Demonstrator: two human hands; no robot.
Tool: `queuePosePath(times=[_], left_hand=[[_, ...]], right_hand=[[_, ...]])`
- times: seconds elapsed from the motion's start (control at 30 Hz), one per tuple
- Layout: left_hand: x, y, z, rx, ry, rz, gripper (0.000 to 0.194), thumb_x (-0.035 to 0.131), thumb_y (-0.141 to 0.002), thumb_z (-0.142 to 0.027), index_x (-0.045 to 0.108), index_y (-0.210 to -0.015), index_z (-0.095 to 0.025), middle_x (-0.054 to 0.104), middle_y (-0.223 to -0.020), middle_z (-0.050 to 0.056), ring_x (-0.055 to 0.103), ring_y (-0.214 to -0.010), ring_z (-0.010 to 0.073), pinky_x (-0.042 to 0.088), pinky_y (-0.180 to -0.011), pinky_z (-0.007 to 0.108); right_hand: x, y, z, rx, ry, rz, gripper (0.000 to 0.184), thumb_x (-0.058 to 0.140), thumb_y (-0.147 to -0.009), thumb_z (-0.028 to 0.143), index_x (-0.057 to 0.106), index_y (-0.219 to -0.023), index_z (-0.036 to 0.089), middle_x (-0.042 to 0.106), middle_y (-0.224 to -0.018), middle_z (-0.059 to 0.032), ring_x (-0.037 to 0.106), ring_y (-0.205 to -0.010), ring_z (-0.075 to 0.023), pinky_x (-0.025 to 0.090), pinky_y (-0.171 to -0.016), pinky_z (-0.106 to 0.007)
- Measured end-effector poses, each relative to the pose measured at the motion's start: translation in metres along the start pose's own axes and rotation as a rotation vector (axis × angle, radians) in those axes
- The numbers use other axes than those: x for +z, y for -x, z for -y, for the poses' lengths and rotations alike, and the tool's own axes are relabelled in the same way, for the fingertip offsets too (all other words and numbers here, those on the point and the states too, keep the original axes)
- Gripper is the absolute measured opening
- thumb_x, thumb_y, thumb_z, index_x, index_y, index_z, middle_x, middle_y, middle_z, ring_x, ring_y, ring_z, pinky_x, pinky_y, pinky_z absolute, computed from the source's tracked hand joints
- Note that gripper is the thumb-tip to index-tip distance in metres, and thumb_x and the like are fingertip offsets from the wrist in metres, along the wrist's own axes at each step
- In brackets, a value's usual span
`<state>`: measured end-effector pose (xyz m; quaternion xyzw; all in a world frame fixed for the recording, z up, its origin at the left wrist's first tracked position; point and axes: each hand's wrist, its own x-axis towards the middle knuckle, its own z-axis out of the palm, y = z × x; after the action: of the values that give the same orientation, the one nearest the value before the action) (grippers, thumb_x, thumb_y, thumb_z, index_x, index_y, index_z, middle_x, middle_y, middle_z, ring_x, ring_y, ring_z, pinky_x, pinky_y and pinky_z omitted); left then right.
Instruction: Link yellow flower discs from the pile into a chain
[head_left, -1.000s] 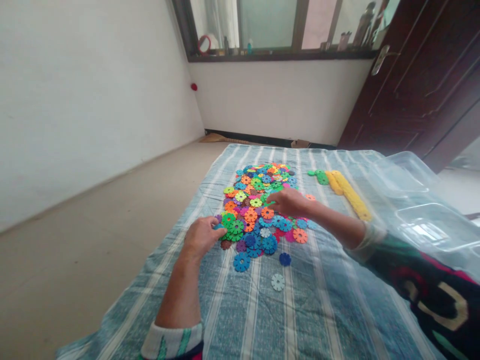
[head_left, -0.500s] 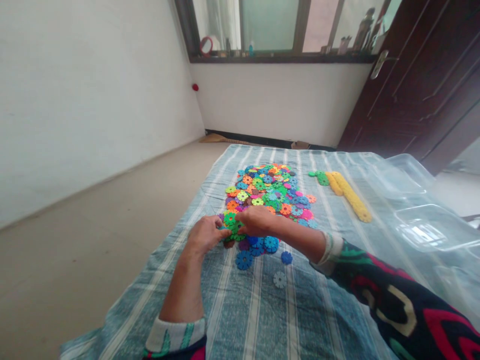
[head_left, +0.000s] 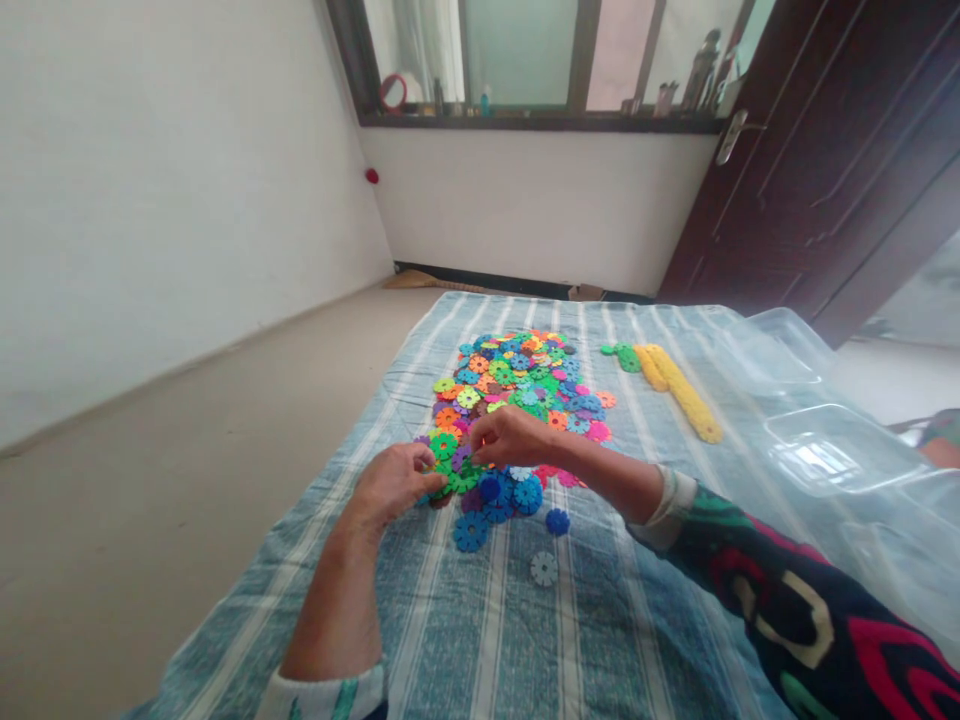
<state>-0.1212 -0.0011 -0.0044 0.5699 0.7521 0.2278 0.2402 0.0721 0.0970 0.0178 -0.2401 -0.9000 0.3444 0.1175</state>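
Observation:
My left hand (head_left: 396,486) is at the near left edge of a heap of plastic snowflake discs (head_left: 517,372). Its thumb and curled fingers are apart, beside green snowflake discs (head_left: 444,446), with the thumb close to their edge. Over the heap, my right hand (head_left: 511,436) has its thumb and fingertips pinched together; what is between them is too small to make out. A purple snowflake disc (head_left: 461,457) shows between the two hands, on top of green ones. Blue discs (head_left: 471,531) lie in front of the right hand.
A striped cloth (head_left: 480,640) covers the table. Yellow discs (head_left: 694,408) form an overlapping row at right, with green discs (head_left: 628,358) at its far end. Clear plastic containers (head_left: 840,480) stand along the right side. A pale disc (head_left: 544,569) lies nearer me.
The view has shifted slightly to the right. My right hand has lifted a little and drawn back from the green discs, uncovering a purple disc. The left hand stays beside them.

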Motion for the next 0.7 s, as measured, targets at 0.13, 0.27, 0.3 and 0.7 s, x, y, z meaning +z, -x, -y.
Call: queuePosePath(times=[0.13, 0.27, 0.3, 0.7], left_hand=[[0.0, -0.005, 0.006, 0.018, 0.002, 0.028, 0.033, 0.066, -0.056, -0.041, 0.071, -0.079, -0.017, 0.062, -0.068, 0.001, 0.059, -0.066, 0.0187, 0.042, -0.059, 0.027], [0.0, -0.008, 0.008, 0.042, -0.017, 0.02, 0.032, 0.066, -0.054, -0.041, 0.073, -0.077, -0.019, 0.062, -0.075, 0.002, 0.06, -0.073, 0.0195, 0.045, -0.064, 0.027], [0.0, -0.008, 0.008, 0.045, -0.019, 0.021, 0.031, 0.066, -0.054, -0.041, 0.073, -0.075, -0.02, 0.062, -0.075, 0.002, 0.06, -0.073, 0.0193, 0.045, -0.064, 0.027], [-0.007, 0.003, -0.008, 0.039, -0.069, 0.045, 0.027, 0.07, -0.05, -0.037, 0.071, -0.072, -0.022, 0.063, -0.079, 0.001, 0.06, -0.075, 0.0192, 0.046, -0.068, 0.027]], right_hand=[[-0.047, 0.011, -0.031, 0.054, -0.06, -0.144, 0.009, 0.063, -0.077, 0.018, 0.069, -0.074, 0.013, 0.056, -0.051, 0.0056, 0.053, -0.048, -0.0061, 0.036, -0.053, -0.018], [-0.11, 0.031, -0.089, 0.283, 0.233, -0.369, 0.01, 0.062, -0.075, 0.017, 0.071, -0.075, 0.013, 0.058, -0.051, 0.0039, 0.053, -0.05, -0.0071, 0.037, -0.054, -0.018], [-0.124, 0.038, -0.105, 0.377, 0.305, -0.405, 0.013, 0.06, -0.076, 0.017, 0.072, -0.076, 0.014, 0.058, -0.049, 0.0034, 0.053, -0.05, -0.0077, 0.037, -0.053, -0.019], [-0.173, 0.09, -0.206, 0.749, 0.633, -0.421, 0.022, 0.057, -0.08, 0.019, 0.076, -0.092, 0.018, 0.07, -0.07, -0.0049, 0.063, -0.066, -0.0147, 0.041, -0.062, -0.023]])
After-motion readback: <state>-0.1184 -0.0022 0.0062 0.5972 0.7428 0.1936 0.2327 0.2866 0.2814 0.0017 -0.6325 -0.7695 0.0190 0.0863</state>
